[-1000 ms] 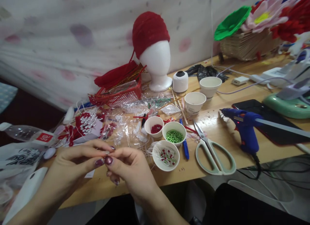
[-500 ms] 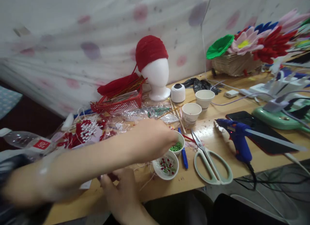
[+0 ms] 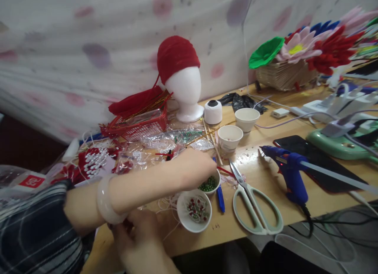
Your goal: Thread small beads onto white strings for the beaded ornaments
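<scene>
No wording can be read with certainty on the cluttered surface [image 3: 203, 242]. White characters, blurred past reading, stand on the red label [image 3: 32, 182] of a clear plastic bottle [image 3: 11, 180] at far left. Small marks [image 3: 215, 226] dot the wood near the front edge, illegible, while the blue glue gun [image 3: 291, 165] bears a yellowish sticker [image 3: 280, 159] whose print is too tiny to decipher.

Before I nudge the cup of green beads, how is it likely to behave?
The cup is probably light and may flex if squeezed, as its rim looks thin. The green beads look small and round, so spilled ones would likely roll. A push toward the mixed-bead cup could jostle both, since they sit close together.
</scene>
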